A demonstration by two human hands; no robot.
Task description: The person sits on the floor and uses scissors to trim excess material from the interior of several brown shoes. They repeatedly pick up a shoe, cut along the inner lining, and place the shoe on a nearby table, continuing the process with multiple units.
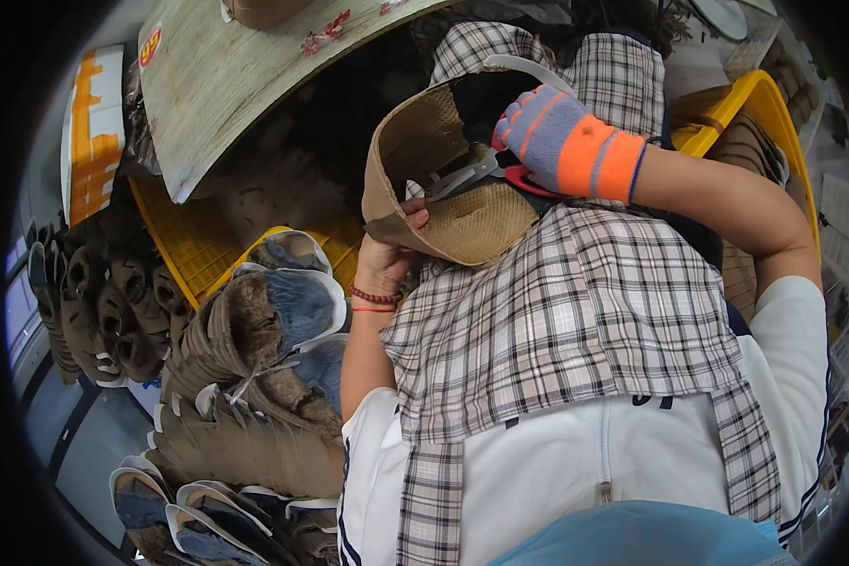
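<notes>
My bare left hand [391, 259], with a beaded bracelet at the wrist, pinches the edge of a tan boot upper [486, 222] with a woven-looking lining. The piece curves open above my lap. My right hand [575, 146], in a purple and orange striped knit glove, grips red-handled scissors [467, 174]. Their blades reach inside the upper toward my left fingertips. Whether the blades touch the material, I cannot tell. A pale strip [528, 68] curves up behind the piece, beside the glove. A plaid apron [575, 311] lies across my lap under the work.
Brown boot uppers with furry linings [264, 325] are stacked at my left, with more below. A yellow crate [184, 236] stands beneath the worn tabletop [255, 80]. At the right, a yellow basket [783, 118] holds brown pieces near my elbow.
</notes>
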